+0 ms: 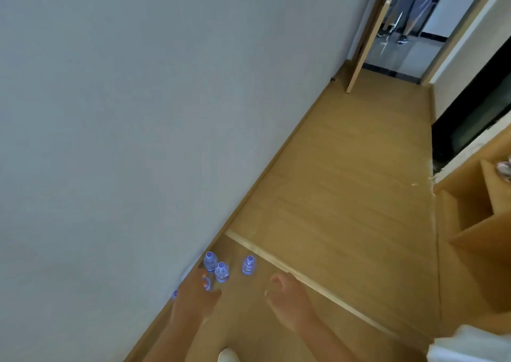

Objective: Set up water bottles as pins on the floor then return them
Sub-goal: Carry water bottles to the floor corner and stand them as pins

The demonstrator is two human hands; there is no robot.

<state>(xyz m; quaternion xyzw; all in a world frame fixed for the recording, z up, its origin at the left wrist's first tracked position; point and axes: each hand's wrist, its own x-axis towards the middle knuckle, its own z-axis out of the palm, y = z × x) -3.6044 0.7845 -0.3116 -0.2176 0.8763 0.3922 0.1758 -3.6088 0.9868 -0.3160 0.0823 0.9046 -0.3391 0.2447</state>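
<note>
Bottles upright on wooden floor (331, 195) beside pale wall (138, 112), both hands low over them.

Three water bottles standing near the wall: one (210, 261) nearest the skirting, one (222, 271) just beside it, one (249, 265) a little apart toward the raised floor strip (304, 281). Fourth bottle (206, 283) at the left hand (193, 301), fingers seemingly around it though blurred; possibly a fifth blue cap (174, 294) peeking out behind that hand. Right hand (287, 298) loose, grip relaxed and empty, hovering near the group. Best to lower the held bottle straight down onto its base, clear of neighbours, releasing only once steady. Blue labels and caps with a round mark, wording too small to read. Legs of another person (414, 5) in far doorway.
</note>
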